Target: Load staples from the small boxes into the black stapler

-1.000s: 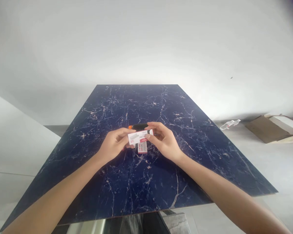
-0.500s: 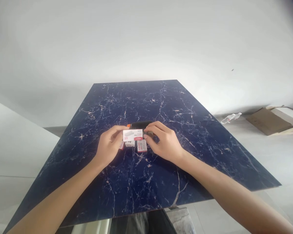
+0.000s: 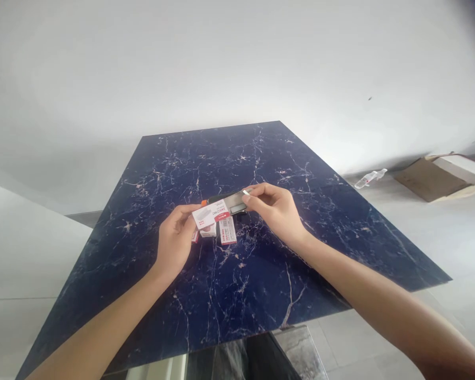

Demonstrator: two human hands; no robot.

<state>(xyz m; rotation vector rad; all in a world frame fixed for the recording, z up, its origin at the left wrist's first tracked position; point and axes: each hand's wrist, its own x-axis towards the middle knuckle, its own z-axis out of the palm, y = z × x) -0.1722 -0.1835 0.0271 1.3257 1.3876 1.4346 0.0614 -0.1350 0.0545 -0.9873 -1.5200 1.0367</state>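
Observation:
My left hand (image 3: 174, 235) grips the left end of a small white and red box (image 3: 209, 215) between thumb and fingers. From the box's right end a grey metallic piece (image 3: 235, 201) sticks out, and my right hand (image 3: 275, 211) pinches its far end. The box tilts up toward the right. Below it on the table lie another white and red box (image 3: 228, 231) and a white box (image 3: 209, 231), partly covered. A dark object with an orange end (image 3: 204, 202) lies behind the held box, mostly hidden.
The dark blue marbled table (image 3: 221, 158) reaches toward a pale wall. On the floor at the right are a clear plastic bottle (image 3: 370, 179) and an opened cardboard box (image 3: 431, 178).
My right hand has moved right and slightly up, and the grey piece now shows out of the box. The held box has tilted. The whole view has shifted a little.

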